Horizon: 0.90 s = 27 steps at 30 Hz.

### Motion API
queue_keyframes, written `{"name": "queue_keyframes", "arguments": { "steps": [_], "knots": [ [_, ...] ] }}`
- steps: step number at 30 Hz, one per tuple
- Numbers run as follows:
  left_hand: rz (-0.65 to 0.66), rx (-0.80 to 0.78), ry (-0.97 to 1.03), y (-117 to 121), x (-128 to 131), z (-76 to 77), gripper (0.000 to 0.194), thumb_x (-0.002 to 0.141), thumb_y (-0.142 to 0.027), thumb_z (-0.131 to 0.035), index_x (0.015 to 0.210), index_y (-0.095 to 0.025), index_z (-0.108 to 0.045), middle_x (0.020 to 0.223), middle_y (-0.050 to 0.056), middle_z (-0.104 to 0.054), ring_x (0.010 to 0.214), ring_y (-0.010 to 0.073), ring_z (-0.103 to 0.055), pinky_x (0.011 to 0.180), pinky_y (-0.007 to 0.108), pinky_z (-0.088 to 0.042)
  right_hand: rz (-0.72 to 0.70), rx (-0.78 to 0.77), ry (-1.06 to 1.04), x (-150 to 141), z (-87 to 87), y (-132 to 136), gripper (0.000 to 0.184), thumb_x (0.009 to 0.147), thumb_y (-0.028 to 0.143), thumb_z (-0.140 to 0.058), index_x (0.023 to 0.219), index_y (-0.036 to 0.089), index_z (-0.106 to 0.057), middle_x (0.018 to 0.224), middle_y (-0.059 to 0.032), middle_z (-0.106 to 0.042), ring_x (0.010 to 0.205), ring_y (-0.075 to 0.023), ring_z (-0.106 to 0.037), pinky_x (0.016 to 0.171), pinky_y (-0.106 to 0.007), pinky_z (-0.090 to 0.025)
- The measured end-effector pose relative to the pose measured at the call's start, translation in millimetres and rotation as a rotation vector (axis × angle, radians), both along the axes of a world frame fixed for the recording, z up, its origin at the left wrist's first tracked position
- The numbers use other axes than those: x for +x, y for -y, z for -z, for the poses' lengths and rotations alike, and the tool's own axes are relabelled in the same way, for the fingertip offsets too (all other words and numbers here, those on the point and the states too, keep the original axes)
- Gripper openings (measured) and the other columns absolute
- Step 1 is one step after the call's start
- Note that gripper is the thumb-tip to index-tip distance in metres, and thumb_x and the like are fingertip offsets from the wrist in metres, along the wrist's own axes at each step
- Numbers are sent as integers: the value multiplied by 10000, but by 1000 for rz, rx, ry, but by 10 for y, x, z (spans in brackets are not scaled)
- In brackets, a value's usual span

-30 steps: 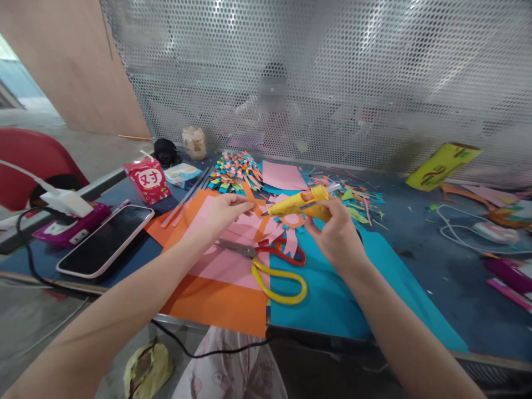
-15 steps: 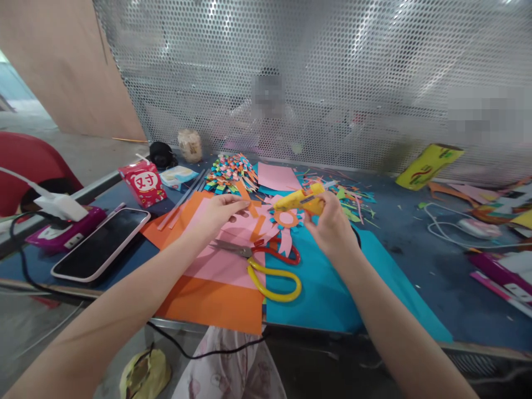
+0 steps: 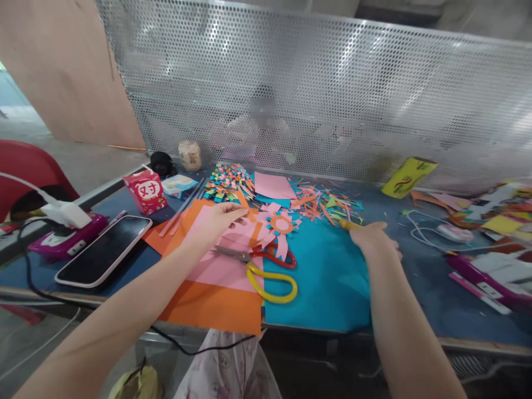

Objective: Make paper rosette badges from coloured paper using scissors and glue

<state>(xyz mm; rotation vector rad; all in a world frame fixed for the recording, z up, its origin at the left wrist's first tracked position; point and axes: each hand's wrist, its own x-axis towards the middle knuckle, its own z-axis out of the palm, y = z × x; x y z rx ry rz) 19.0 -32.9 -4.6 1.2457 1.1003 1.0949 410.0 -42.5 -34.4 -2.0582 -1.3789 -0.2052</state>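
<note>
My left hand (image 3: 224, 219) hovers over pink paper (image 3: 203, 244), its fingers bent together. Orange paper strips (image 3: 255, 234) lie by its fingertips; what it pinches, if anything, I cannot make out. To the right, my right hand (image 3: 374, 239) is wrapped round a yellow glue gun (image 3: 348, 224), low over the blue paper's far right side. Only the gun's front end shows. A paper rosette (image 3: 281, 223) in pink, orange and blue, with pink ribbon tails, lies between my hands. Just below it rest open scissors (image 3: 272, 280) with one red and one yellow handle.
Blue paper (image 3: 316, 277) and orange paper (image 3: 211, 307) cover the front. Behind are a pile of folded paper pieces (image 3: 230, 180), pink sheets (image 3: 274, 185) and paper scraps (image 3: 320, 202). A phone (image 3: 103, 252), power strip (image 3: 68, 238) and red drink carton (image 3: 146, 191) stand left.
My right hand has carried the glue gun from above the rosette to the right and down toward the table. The blue paper's right side has shifted. My left hand has hardly moved.
</note>
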Motion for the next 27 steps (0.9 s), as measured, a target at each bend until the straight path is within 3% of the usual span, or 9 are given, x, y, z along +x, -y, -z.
{"name": "queue_keyframes", "arguments": {
  "steps": [2, 3, 5, 6, 9, 16, 22, 27],
  "knots": [
    [-4, 5, -14, 16, 3, -11, 286, 593, -406, -752, 719, -166, -660, 685, 22, -677, 632, 111, -604, 566, 214, -378, 325, 39, 35, -234, -82, 55, 398, 678, 313, -705, 1026, 137, -624, 1092, -331, -588, 1111, -479, -510, 784, -662, -410],
    [-9, 9, -25, 26, 4, -17, 260, 613, -390, -739, 721, -167, -659, 680, 17, -672, 629, 109, -604, 566, 213, -377, 351, 23, 88, -390, -122, 72, 384, 719, 330, -666, 1021, 97, -630, 1160, -371, -541, 1158, -517, -463, 787, -707, -375],
    [-13, 20, -50, 44, 5, -32, 209, 654, -356, -708, 728, -168, -659, 681, 11, -666, 630, 108, -610, 568, 213, -378, 183, -18, 140, -725, -180, 66, 361, 772, 353, -615, 1022, 93, -633, 1124, -313, -591, 1123, -481, -514, 815, -698, -381],
    [-11, 29, -60, 52, 4, -38, 190, 672, -344, -692, 735, -167, -659, 693, 12, -668, 638, 109, -617, 570, 214, -379, -36, -139, 148, -882, -192, 43, 337, 806, 314, -580, 1055, 91, -621, 1100, -281, -617, 1101, -446, -549, 838, -679, -388],
    [-8, 58, -75, 59, -2, -49, 177, 693, -336, -675, 741, -167, -656, 704, 18, -672, 648, 117, -624, 569, 218, -382, -276, -240, 142, -1227, -160, -72, 242, 771, 245, -641, 1003, 177, -643, 995, -115, -702, 1033, -303, -630, 924, -509, -433],
    [-28, 69, -66, 37, -9, -40, 186, 666, -337, -699, 735, -170, -654, 660, 15, -670, 620, 124, -612, 551, 222, -377, -368, -304, 89, -1307, -24, -228, 311, 745, 281, -699, 1013, 146, -620, 973, -111, -712, 928, -248, -669, 804, -346, -488],
    [28, 139, -89, 41, -16, -2, 186, 707, -351, -647, 755, -171, -654, 680, 25, -683, 634, 123, -607, 559, 222, -387, -398, -284, 11, -1293, -67, -252, 310, 711, 147, -679, 1014, 145, -612, 981, -94, -703, 885, -208, -669, 780, -302, -494],
    [16, 157, -93, 19, -14, -12, 177, 678, -342, -665, 710, -169, -637, 655, 17, -669, 605, 128, -597, 533, 225, -375, -372, -327, -101, -1333, -111, -295, 204, 690, 144, -700, 877, 155, -618, 800, -60, -706, 783, -196, -673, 690, -256, -495]
  ]
}}
